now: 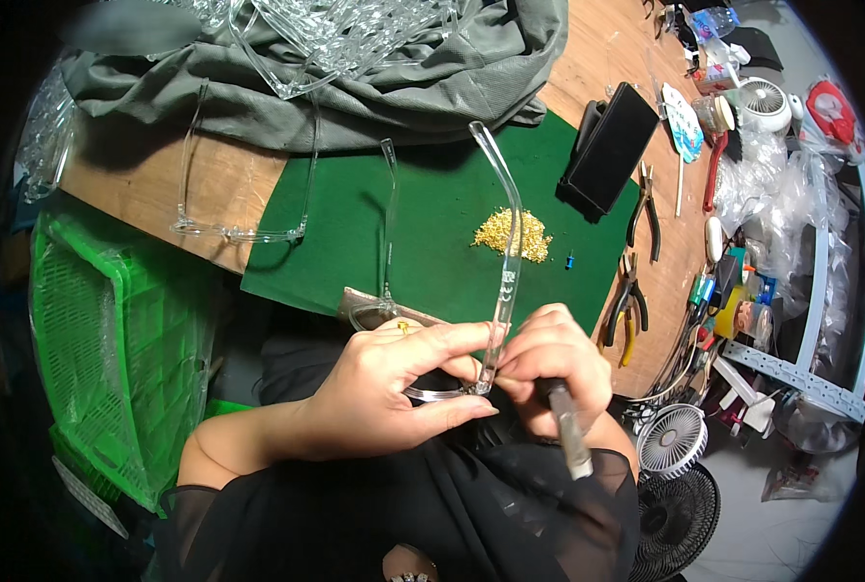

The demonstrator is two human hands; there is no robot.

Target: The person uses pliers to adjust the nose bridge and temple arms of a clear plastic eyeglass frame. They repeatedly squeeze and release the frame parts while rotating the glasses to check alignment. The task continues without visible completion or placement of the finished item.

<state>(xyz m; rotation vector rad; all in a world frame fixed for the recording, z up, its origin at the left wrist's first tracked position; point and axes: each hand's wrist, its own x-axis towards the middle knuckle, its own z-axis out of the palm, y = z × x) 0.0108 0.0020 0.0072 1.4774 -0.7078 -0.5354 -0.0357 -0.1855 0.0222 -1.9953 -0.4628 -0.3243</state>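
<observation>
My left hand point(394, 378) grips a pair of clear eyeglasses point(506, 281) near the hinge, thumb below and fingers above. One temple arm rises over the green mat; the other stands farther left. My right hand point(559, 364) is closed beside that hinge around a slim tool that looks like a screwdriver point(574, 446), its greyish end pointing toward me. The tool's tip is hidden by my fingers. Beyond the hands, a pile of tiny gold screws point(512, 236) lies on the green mat point(432, 209), with a small blue piece point(570, 260) beside it.
Another clear eyeglass frame point(239, 233) rests at the left table edge. Behind it, a grey cloth point(336, 121) bears many clear frames point(355, 39). A black phone point(612, 150), pliers point(646, 213) and more pliers point(626, 306) lie right. Green crates point(122, 339) stand left; fans point(672, 439) stand lower right.
</observation>
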